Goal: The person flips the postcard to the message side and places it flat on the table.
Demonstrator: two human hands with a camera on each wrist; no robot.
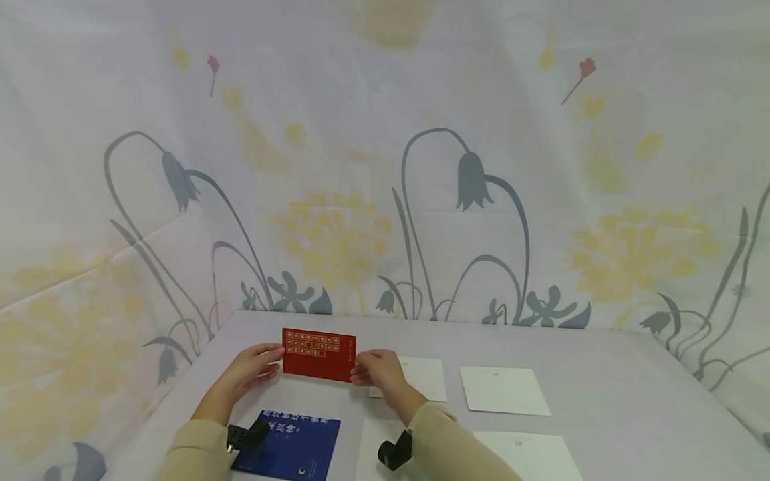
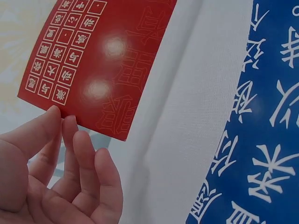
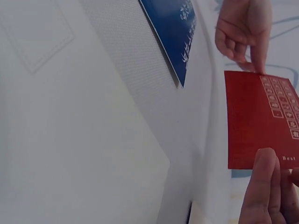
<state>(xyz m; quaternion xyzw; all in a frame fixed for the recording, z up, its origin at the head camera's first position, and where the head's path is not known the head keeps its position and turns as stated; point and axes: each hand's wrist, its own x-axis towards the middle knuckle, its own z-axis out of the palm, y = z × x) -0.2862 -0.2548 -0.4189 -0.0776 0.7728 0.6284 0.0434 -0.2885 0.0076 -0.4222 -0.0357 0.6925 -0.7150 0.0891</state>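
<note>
A red card (image 1: 319,367) with rows of small boxed characters is held up above the table between both hands. My left hand (image 1: 251,369) pinches its left edge between thumb and fingers, as the left wrist view shows close up. At the opposite edge my right hand (image 1: 380,374) grips the card, thumb on the printed face (image 3: 252,121). Nearer to me, below the left hand, a blue card (image 1: 301,444) with white characters lies on the table. A white card (image 1: 421,377) lies just behind the right hand, partly covered by it.
To the right lie two more white cards, one farther back (image 1: 504,389) and one nearer (image 1: 529,457). Another white card (image 1: 369,444) sits beside the blue one, partly under the right forearm. A pale cloth covers the table (image 1: 613,387); a flower-printed curtain (image 1: 373,167) stands behind it.
</note>
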